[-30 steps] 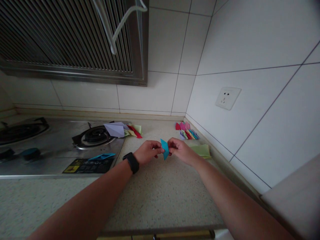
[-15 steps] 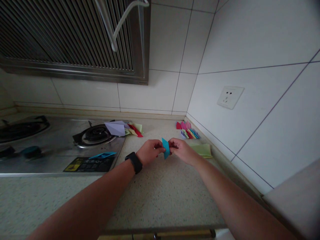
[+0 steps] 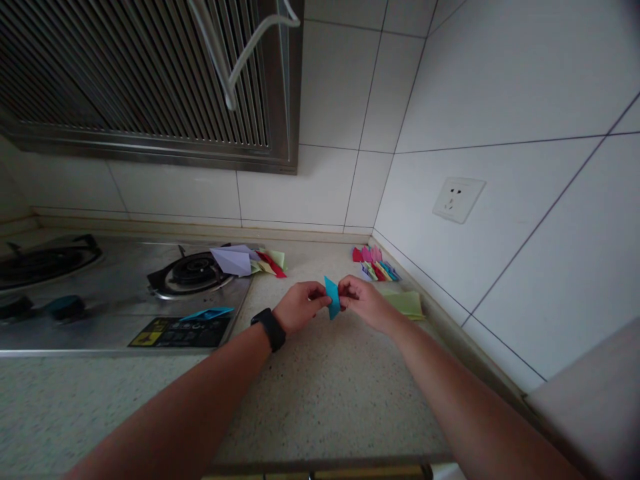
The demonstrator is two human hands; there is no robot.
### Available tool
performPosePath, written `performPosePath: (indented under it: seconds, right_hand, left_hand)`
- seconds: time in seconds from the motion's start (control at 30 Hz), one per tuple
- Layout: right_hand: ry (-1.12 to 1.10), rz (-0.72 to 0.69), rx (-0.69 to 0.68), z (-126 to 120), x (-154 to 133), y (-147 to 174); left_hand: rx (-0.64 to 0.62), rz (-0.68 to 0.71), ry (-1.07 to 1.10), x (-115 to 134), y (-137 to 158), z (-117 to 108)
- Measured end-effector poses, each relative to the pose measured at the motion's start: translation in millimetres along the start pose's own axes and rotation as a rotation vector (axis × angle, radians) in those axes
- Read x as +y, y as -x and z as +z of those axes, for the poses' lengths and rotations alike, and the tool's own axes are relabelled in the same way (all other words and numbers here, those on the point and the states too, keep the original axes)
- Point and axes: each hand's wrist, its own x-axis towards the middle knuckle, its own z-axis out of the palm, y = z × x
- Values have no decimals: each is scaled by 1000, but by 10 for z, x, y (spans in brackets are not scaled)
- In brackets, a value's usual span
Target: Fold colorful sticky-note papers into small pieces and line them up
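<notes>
A small piece of folded blue paper point(image 3: 331, 298) is held upright above the countertop, between my two hands. My left hand point(image 3: 304, 305), with a black watch on its wrist, pinches the paper's left side between thumb and fingers. From the other side my right hand point(image 3: 363, 301) grips its right edge, fingertips closed. Just beyond my right hand lies a light green sheet of paper point(image 3: 410, 305), partly hidden by that hand. Small colourful folded papers point(image 3: 377, 263) sit in the back corner.
Left of me is a gas stove point(image 3: 125, 293) with two burners. Folded paper planes point(image 3: 237, 259) lie over its right burner edge, and a blue folded paper point(image 3: 207, 313) lies on its front. A range hood point(image 3: 150, 87) hangs above. The right wall carries a socket point(image 3: 459, 199).
The view has tilted very slightly upward. Both hands keep their grip on the blue paper, with almost no movement.
</notes>
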Motion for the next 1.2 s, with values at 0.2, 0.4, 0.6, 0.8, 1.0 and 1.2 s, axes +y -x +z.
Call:
performPosePath:
  seconds: [0.2, 0.4, 0.6, 0.8, 1.0, 1.2]
  right_hand:
    - [-7, 37, -8, -12, 45, -9]
    - [15, 31, 8, 7, 22, -12]
    - [41, 83, -71, -20, -8, -5]
    - [-3, 95, -85, -50, -1, 9]
    - [40, 106, -71, -43, -5, 21]
    - [126, 122, -59, -30, 45, 23]
  left_hand:
    - [22, 42, -136, -8, -8, 3]
    - [123, 119, -287, -20, -17, 23]
    - [56, 86, -256, -27, -14, 27]
    - [41, 53, -238, 26, 6, 25]
    - [86, 98, -339, 1, 10, 59]
    - [77, 110, -428, -12, 21, 69]
